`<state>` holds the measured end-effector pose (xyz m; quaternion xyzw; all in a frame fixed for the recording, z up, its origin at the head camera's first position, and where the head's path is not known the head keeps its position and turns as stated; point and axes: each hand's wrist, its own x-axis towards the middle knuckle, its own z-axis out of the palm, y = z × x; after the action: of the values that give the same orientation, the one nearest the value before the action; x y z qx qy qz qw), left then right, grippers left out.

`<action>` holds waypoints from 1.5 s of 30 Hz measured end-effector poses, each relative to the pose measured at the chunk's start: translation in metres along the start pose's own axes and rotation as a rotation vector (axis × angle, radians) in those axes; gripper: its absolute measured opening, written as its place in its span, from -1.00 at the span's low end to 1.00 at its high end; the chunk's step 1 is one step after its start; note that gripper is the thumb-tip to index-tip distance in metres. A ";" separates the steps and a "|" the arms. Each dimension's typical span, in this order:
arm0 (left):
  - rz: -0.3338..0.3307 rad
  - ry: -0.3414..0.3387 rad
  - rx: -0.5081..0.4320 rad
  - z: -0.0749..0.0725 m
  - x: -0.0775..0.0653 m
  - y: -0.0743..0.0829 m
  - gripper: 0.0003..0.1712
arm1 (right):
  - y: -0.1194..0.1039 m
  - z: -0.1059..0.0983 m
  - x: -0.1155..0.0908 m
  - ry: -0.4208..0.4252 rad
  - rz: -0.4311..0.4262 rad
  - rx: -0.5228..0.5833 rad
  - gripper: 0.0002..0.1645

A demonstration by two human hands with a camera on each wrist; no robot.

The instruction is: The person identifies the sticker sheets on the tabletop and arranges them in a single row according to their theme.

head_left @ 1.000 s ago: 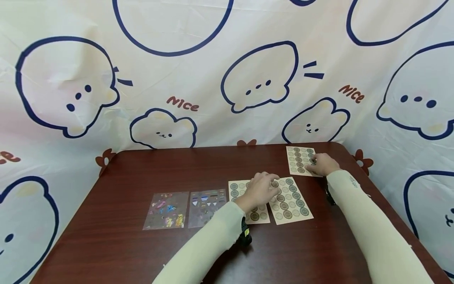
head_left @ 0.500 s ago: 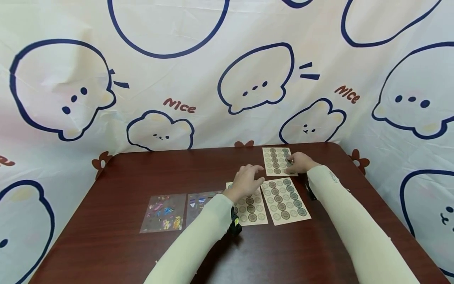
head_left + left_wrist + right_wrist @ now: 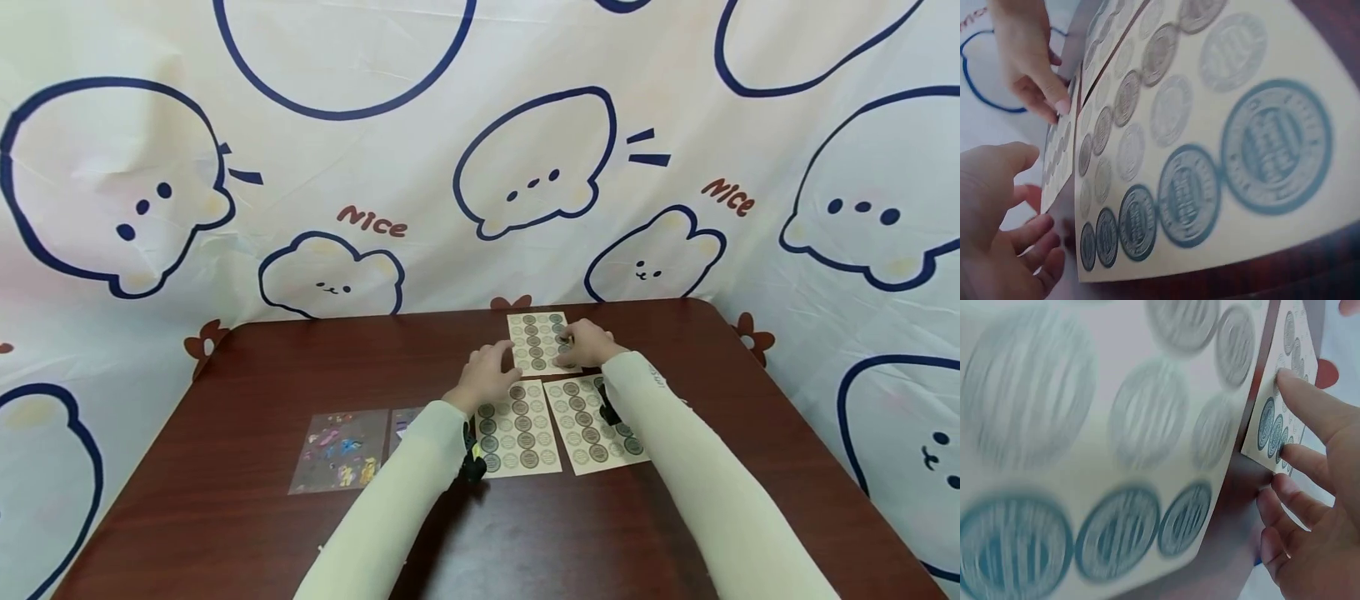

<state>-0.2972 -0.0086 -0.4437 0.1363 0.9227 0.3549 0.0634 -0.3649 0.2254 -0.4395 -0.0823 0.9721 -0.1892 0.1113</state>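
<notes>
A cream sheet of round stamp-like stickers point(image 3: 537, 343) lies at the back of the table. My right hand point(image 3: 588, 346) touches its right side, with thumb and fingertips pressing on its face in the right wrist view. Near its front left corner is my left hand point(image 3: 482, 379), fingers loosely bent and thumb apart, nothing held. Two more such sheets lie closer to me: a left one point(image 3: 519, 433) below my left hand, and a right one point(image 3: 588, 429) partly covered by my right wrist and sleeve.
On the left lies a clear sheet with small colourful stickers point(image 3: 341, 450). A second clear sheet point(image 3: 399, 423) beside it is mostly hidden by my left sleeve. The dark wooden table point(image 3: 225, 517) ends at a printed cloth point(image 3: 442, 275) behind and at the sides.
The back sticker sheet has slid left along the table with my right hand. My left hand has moved left and slightly back, off the two front sheets' tops.
</notes>
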 end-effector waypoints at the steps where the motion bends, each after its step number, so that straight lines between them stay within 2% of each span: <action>1: -0.013 -0.006 -0.016 -0.001 0.001 -0.002 -0.33 | -0.005 0.000 -0.002 -0.004 0.006 0.009 -0.18; 4: -0.036 -0.019 -0.057 -0.004 0.003 -0.008 -0.32 | -0.016 0.001 -0.005 -0.016 0.017 0.031 -0.18; 12: -0.019 -0.046 -0.147 -0.008 0.009 -0.025 -0.34 | -0.029 0.004 -0.009 -0.042 -0.014 0.045 -0.26; 17: -0.021 -0.064 -0.210 -0.012 0.010 -0.029 -0.25 | -0.033 0.005 -0.010 -0.047 -0.010 0.060 -0.26; 22: -0.044 -0.055 -0.232 -0.014 0.012 -0.032 -0.19 | -0.039 0.008 -0.009 -0.037 -0.008 0.092 -0.24; 27: -0.061 -0.057 -0.219 -0.012 0.015 -0.035 -0.16 | -0.044 0.010 -0.009 -0.044 -0.019 0.116 -0.23; 33: -0.035 -0.024 -0.123 -0.011 0.015 -0.032 -0.19 | -0.044 0.010 -0.008 -0.056 -0.035 0.100 -0.19; 39: -0.041 -0.016 -0.063 -0.009 0.016 -0.031 -0.20 | -0.037 0.007 -0.003 -0.075 -0.067 0.096 -0.05; 45: -0.055 -0.009 -0.041 -0.008 0.018 -0.029 -0.22 | -0.037 0.004 -0.005 -0.084 -0.064 0.162 -0.04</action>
<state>-0.3222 -0.0286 -0.4579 0.1113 0.9183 0.3714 0.0801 -0.3553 0.1915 -0.4277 -0.1120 0.9450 -0.2672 0.1519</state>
